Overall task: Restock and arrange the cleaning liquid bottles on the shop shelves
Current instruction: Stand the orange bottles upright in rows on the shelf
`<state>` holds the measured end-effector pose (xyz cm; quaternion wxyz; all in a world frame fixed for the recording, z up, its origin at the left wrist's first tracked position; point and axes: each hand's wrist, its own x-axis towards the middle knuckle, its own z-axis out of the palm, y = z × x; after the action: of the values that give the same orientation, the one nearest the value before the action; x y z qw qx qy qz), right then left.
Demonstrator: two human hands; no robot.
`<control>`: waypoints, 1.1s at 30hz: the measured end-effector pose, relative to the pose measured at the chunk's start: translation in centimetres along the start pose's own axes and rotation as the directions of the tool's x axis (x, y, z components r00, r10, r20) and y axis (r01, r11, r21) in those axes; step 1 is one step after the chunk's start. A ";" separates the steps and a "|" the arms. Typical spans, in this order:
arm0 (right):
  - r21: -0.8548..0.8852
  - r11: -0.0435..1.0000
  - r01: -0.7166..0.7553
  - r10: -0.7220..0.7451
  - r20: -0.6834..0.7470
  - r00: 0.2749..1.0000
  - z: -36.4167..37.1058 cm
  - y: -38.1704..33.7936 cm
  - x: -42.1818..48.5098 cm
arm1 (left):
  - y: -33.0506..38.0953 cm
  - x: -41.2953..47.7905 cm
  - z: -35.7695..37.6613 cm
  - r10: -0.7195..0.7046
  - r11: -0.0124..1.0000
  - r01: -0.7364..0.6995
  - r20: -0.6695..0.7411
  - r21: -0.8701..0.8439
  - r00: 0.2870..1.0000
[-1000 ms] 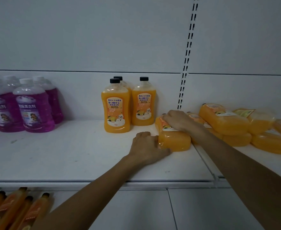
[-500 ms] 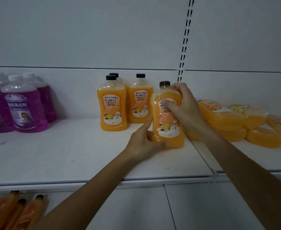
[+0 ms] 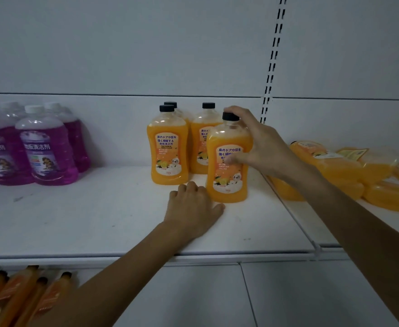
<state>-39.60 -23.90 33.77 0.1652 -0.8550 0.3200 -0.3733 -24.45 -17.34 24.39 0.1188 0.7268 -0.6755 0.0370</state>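
Bottles (image 3: 17,296) of orange liquid lie on the lower level. Left hand (image 3: 193,208) rests loosely on the shelf (image 3: 99,220), holding nothing, beside the front bottle (image 3: 226,182). It stands upright, right hand (image 3: 262,149) gripping its shoulder and cap. Behind stand three orange bottles (image 3: 167,149); purple bottles (image 3: 45,149) left, a lying pile (image 3: 335,166) right.

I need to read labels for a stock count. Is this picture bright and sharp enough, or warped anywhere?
Head view: dim, flat light, no harsh glare; the label of the upright orange plastic bottle with a black cap, gripped by the right hand, reads clearly; this view's white shelf rim looks nearly straight, but the lying orange bottles at lower left blur.
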 end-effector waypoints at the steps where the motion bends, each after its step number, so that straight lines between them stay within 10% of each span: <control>1: -0.004 1.000 0.007 -0.007 -0.009 1.000 0.3 0.2 0.4 | 0.3 -0.2 -0.1 -0.004 1.000 0.005 -0.011 0.011 1.000; 25: -0.176 0.982 0.067 -0.058 0.054 0.997 2.3 2.6 3.6 | 1.3 -0.3 -1.2 0.124 0.992 -0.118 -0.129 0.050 0.984; 33: -0.263 0.958 -0.114 0.091 -0.099 0.991 -7.2 8.1 1.8 | 8.5 4.2 -2.3 0.171 0.928 -0.219 -0.178 -0.301 0.969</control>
<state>-47.41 -31.45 35.29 0.0533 -0.8349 0.4184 -0.3536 -32.27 -21.39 28.57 0.2802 0.6225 -0.7307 -0.0066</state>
